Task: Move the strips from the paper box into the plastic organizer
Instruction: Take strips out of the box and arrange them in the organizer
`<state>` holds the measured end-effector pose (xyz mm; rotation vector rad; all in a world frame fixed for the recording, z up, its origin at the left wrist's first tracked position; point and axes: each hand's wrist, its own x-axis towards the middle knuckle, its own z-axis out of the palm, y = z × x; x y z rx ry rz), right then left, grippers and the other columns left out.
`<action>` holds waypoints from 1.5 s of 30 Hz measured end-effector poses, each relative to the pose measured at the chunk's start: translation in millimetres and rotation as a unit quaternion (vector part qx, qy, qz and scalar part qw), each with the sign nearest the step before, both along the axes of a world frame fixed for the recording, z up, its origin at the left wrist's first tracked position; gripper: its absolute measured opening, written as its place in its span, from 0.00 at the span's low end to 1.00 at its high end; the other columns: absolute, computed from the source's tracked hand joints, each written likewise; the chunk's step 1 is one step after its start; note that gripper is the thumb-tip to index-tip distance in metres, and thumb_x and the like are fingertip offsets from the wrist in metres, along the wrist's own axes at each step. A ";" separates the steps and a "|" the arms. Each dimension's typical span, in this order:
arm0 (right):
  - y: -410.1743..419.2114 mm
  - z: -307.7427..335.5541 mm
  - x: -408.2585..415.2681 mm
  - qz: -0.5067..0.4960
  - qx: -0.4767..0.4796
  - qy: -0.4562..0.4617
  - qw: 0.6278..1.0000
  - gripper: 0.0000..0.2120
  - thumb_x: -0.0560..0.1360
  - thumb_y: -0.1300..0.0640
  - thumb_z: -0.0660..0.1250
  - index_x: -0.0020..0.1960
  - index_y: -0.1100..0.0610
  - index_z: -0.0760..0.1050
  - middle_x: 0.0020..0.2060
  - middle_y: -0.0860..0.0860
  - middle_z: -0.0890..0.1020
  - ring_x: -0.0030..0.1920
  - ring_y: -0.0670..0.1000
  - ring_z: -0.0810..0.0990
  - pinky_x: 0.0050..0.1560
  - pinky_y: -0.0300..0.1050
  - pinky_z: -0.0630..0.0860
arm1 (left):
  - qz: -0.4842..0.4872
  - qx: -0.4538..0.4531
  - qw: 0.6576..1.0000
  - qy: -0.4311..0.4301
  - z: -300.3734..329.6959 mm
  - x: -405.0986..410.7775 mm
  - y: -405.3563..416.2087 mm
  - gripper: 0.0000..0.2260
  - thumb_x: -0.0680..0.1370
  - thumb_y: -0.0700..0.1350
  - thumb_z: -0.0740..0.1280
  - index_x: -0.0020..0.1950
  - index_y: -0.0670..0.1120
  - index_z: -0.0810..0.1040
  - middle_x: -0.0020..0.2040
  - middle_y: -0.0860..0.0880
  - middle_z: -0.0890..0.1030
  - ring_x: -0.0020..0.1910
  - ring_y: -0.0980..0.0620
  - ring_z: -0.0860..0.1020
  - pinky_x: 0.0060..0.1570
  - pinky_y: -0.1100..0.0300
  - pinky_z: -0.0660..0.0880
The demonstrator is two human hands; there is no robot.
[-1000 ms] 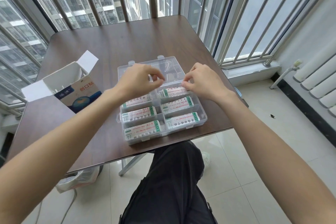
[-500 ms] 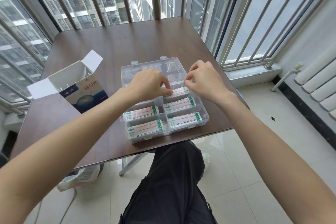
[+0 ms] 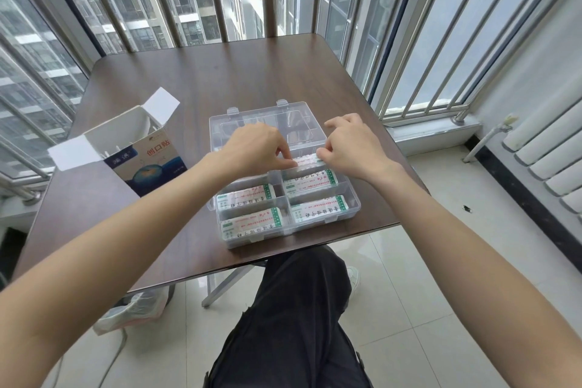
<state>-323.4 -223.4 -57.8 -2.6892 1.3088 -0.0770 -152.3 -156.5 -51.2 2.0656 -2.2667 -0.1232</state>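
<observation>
At table's near edge, plastic organizer [image 3: 354,203]: left hand [image 3: 255,149] and right hand [image 3: 354,148] pinch the ends of a strip stack [image 3: 310,161] over its far-right compartment. Long axis left-right, parallel to near edge. Risk: stack skews, catches divider. Paper box [image 3: 151,164] stands left.

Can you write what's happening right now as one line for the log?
left hand: pinches strip stack | right hand: pinches same stack | place: far right compartment, plastic organizer | paper box: open

Single head-worn view, forward and down, seemingly close over the table [image 3: 176,82].
</observation>
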 end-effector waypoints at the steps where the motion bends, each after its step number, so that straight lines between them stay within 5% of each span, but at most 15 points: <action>1: -0.3 -0.1 0.1 0.003 -0.002 0.007 1.000 0.15 0.77 0.53 0.60 0.46 0.61 0.83 0.69 0.51 0.70 0.68 0.55 0.62 0.65 0.50 0.64 | -0.001 0.003 1.000 -0.002 0.1 -0.4 -0.7 0.15 0.75 0.60 0.65 0.51 0.52 0.83 0.35 0.57 0.73 0.32 0.57 0.70 0.26 0.65 0.60; 7: -1.9 0.5 -1.0 -0.009 0.064 -0.015 0.998 0.16 0.79 0.55 0.57 0.43 0.63 0.78 0.70 0.52 0.69 0.70 0.56 0.61 0.67 0.52 0.64 | -0.007 -0.006 1.000 0.014 0.6 1.3 2.4 0.14 0.74 0.60 0.66 0.50 0.52 0.83 0.35 0.56 0.74 0.33 0.56 0.71 0.27 0.64 0.61; 11: 4.1 6.9 -7.4 -0.005 -0.008 -0.069 0.998 0.16 0.79 0.55 0.57 0.48 0.61 0.83 0.66 0.50 0.73 0.66 0.54 0.67 0.59 0.49 0.70 | -0.017 -0.040 0.999 0.030 8.2 4.5 12.2 0.13 0.75 0.59 0.66 0.50 0.53 0.83 0.38 0.55 0.75 0.37 0.54 0.72 0.30 0.62 0.63; 18: 27.7 41.4 28.1 0.106 0.003 -0.280 0.954 0.09 0.77 0.55 0.63 0.54 0.55 0.80 0.53 0.49 0.81 0.55 0.47 0.77 0.59 0.41 0.70 | -0.010 -0.297 0.951 0.088 36.6 50.2 72.9 0.12 0.76 0.54 0.64 0.48 0.48 0.83 0.38 0.52 0.78 0.34 0.53 0.73 0.35 0.59 0.72; 21: 43.1 53.3 64.1 0.178 0.055 -0.318 0.930 0.10 0.77 0.58 0.65 0.57 0.57 0.78 0.51 0.48 0.82 0.52 0.43 0.78 0.56 0.34 0.72 | 0.068 -0.338 0.936 0.069 35.1 84.1 98.7 0.15 0.75 0.56 0.63 0.52 0.48 0.82 0.44 0.49 0.81 0.43 0.47 0.76 0.45 0.51 0.73; 26: 60.7 62.2 143.7 0.250 0.052 -0.290 0.922 0.10 0.76 0.58 0.66 0.57 0.55 0.78 0.50 0.48 0.83 0.51 0.44 0.80 0.56 0.40 0.74 | 0.251 -0.171 0.953 0.009 31.3 141.6 139.1 0.38 0.67 0.67 0.68 0.71 0.50 0.66 0.68 0.45 0.70 0.67 0.42 0.67 0.66 0.47 0.62; 29: 69.9 62.2 177.2 0.260 0.006 -0.213 0.942 0.10 0.77 0.56 0.64 0.57 0.54 0.78 0.50 0.48 0.83 0.51 0.49 0.77 0.55 0.46 0.74 | 0.305 -0.061 0.945 0.097 20.1 157.4 151.4 0.41 0.66 0.61 0.74 0.74 0.51 0.60 0.70 0.46 0.69 0.68 0.45 0.67 0.62 0.51 0.65; 36: 99.4 56.2 183.1 0.268 -0.154 -0.111 0.944 0.12 0.77 0.52 0.62 0.54 0.57 0.77 0.51 0.54 0.82 0.53 0.57 0.76 0.51 0.49 0.70 | 0.214 -0.298 0.927 0.081 -2.4 150.4 160.6 0.35 0.64 0.49 0.77 0.70 0.51 0.69 0.60 0.48 0.75 0.56 0.44 0.76 0.52 0.51 0.74; 41: 118.3 55.8 188.2 0.209 -0.132 -0.085 0.965 0.20 0.74 0.44 0.65 0.64 0.51 0.73 0.57 0.53 0.80 0.57 0.58 0.77 0.49 0.49 0.73 | 0.158 -0.379 0.909 0.068 0.4 133.0 154.7 0.30 0.67 0.48 0.73 0.68 0.53 0.69 0.61 0.48 0.75 0.57 0.43 0.74 0.50 0.48 0.77; 45: 121.4 54.3 185.5 0.205 -0.090 -0.101 0.969 0.17 0.74 0.49 0.66 0.62 0.47 0.75 0.57 0.51 0.80 0.57 0.57 0.77 0.50 0.47 0.72 | 0.150 -0.383 0.909 0.068 -4.7 128.9 151.7 0.28 0.68 0.52 0.68 0.67 0.54 0.68 0.60 0.48 0.76 0.56 0.44 0.75 0.49 0.49 0.77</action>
